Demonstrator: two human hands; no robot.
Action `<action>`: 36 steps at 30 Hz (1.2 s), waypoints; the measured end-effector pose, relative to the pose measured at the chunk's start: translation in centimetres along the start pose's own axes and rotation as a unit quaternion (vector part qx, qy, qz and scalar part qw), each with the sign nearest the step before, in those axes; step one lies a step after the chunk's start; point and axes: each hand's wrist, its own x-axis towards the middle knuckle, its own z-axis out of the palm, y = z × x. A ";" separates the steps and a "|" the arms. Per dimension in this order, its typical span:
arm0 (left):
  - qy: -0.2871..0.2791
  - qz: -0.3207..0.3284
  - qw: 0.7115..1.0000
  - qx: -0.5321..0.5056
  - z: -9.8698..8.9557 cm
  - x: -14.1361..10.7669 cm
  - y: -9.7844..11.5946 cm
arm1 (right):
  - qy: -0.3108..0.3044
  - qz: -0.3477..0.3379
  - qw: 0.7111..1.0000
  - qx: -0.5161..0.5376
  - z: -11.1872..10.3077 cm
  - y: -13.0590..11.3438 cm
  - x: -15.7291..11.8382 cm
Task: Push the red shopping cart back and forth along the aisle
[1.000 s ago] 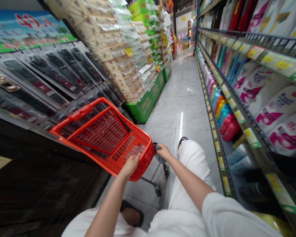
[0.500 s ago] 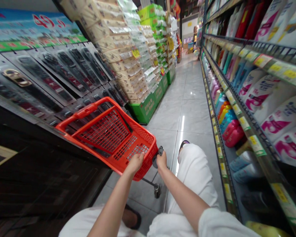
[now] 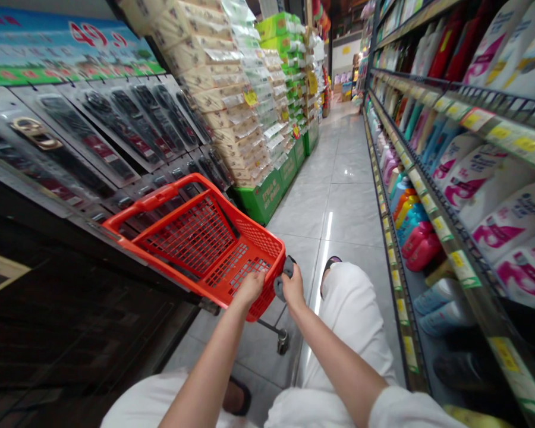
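Note:
A red plastic shopping cart (image 3: 187,229) stands tilted in view at the left of the aisle, its grid walls and floor showing. My left hand (image 3: 252,288) is closed over the rim at the cart's near end, fingers partly hidden behind the wall. Just right of it, my right hand (image 3: 293,288) wraps round a dark grey rounded piece (image 3: 280,288) at the outside of that end. Whether this piece is fixed to the cart, I cannot tell. Below the basket a caster wheel (image 3: 282,342) rests on the floor.
Packaged belts (image 3: 111,128) hang on a rack left of the cart. Stacked tissue packs (image 3: 229,113) stand on green boxes (image 3: 265,196) behind it. Shelves (image 3: 450,238) with bottles line the right side. Grey floor tiles (image 3: 312,205) run down the aisle. My white-trousered knee (image 3: 352,309) is close by.
The cart's near end and both hands sit very slightly farther right and higher in view. Both grips look the same.

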 end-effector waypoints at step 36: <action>0.150 0.229 0.905 0.325 -3.1 -5.3 -1.3 | -0.069 -0.135 0.926 -0.346 -6.2 -9.4 3.7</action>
